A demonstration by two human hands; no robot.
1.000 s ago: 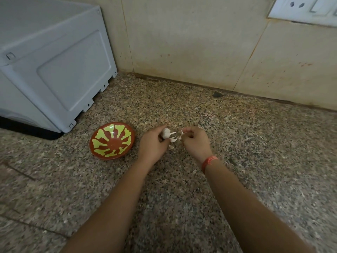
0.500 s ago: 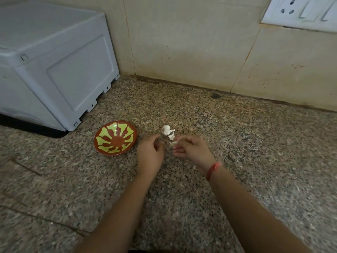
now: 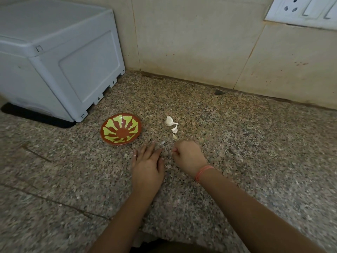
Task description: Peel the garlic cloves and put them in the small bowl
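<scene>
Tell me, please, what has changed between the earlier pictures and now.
The left hand let go of the garlic, which now lies in pieces on the counter beyond the hands. Both hands drew back toward the person; the left lies flat, the right hand has curled fingers, and whether it holds a clove is unclear. The small bowl stayed put, empty.

The left hand [image 3: 147, 161] lies palm down, fingers straight and close together. Just to its right, apart from it, the right hand [image 3: 188, 157] is curled into a fist, knuckles up.
</scene>
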